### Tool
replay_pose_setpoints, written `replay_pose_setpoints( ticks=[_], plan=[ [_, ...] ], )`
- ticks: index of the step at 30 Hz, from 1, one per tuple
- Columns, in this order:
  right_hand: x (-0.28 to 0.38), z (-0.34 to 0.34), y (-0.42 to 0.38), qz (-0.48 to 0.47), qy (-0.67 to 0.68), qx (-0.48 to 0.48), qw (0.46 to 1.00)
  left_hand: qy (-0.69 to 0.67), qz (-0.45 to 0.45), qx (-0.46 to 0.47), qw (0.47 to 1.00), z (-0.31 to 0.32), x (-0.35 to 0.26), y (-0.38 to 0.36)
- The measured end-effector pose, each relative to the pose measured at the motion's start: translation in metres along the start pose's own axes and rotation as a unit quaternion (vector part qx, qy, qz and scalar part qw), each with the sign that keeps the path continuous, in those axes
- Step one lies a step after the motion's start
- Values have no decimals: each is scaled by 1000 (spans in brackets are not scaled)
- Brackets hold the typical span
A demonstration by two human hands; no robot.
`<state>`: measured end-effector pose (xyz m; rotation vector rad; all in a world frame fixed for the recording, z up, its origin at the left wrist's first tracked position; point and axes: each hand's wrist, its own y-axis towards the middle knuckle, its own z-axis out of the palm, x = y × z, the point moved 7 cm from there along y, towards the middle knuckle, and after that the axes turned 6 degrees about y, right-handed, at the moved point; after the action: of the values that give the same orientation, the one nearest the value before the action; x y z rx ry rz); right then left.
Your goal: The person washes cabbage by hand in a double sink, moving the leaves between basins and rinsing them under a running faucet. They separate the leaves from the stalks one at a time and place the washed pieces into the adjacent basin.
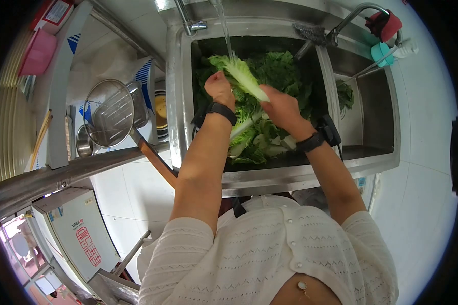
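Note:
My right hand (284, 108) is closed around the pale base of a long cabbage leaf (245, 76), thumb on top of the white rib. The leaf slants up and left, and its upper part lies under the running water (225, 30). Close against the leaf's left edge is my left hand (220, 87), its fingers curled in; what they hold, if anything, I cannot tell. Below both hands, loose green leaves (262, 145) fill much of the deep sink basin (305, 177). Each wrist wears a black band.
A steel faucet (191, 23) pours at the back left, and a second curved faucet (336, 34) stands right. The smaller basin (376, 127) holds a few greens. Left are a wire strainer (109, 113) with wooden handle, stacked plates (10, 132) and a pink container (39, 52).

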<state>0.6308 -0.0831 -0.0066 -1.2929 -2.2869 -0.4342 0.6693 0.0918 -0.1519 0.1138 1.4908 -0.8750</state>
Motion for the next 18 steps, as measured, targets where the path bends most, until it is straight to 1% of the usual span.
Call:
replay_pose_setpoints(
  ticks=[1,2,3,4,5,6,8,9,10,11,12,13,15,16,18],
  plan=[
    [-11,2,4,22,125,-17,992,-1,2,0,1000,-6,-4,-1],
    [-16,1,8,43,248,-33,967,78,15,-11,997,-17,-11,-5],
    [-17,-2,11,41,248,-34,967,156,28,-22,987,-26,-17,-10],
    [-20,-3,14,101,461,-30,881,155,30,-22,987,-31,-15,-14],
    [-20,-1,15,155,648,-23,745,148,33,-20,988,-35,-7,-14],
    [-16,-5,17,153,649,-24,745,141,36,-18,989,-39,2,-15],
    [-13,-4,17,192,758,-42,622,126,40,-17,991,-47,17,-16],
    [-14,0,17,198,780,-46,592,118,42,-17,992,-50,22,-15],
    [-20,6,17,197,780,-44,593,117,43,-18,992,-51,17,-19],
    [-22,16,18,188,826,-8,531,85,-47,42,994,-45,21,-25],
    [-22,26,19,178,866,27,465,53,-137,102,984,-37,24,-35],
    [-25,34,20,180,866,28,465,53,-139,101,984,-36,17,-40],
    [-24,47,22,171,882,28,438,-8,-155,192,969,-18,9,-58],
    [-17,47,22,174,882,26,437,-7,-159,191,969,-16,5,-66],
    [-6,39,29,186,860,-31,474,-95,-169,199,961,-6,-8,-80]
  ],
)
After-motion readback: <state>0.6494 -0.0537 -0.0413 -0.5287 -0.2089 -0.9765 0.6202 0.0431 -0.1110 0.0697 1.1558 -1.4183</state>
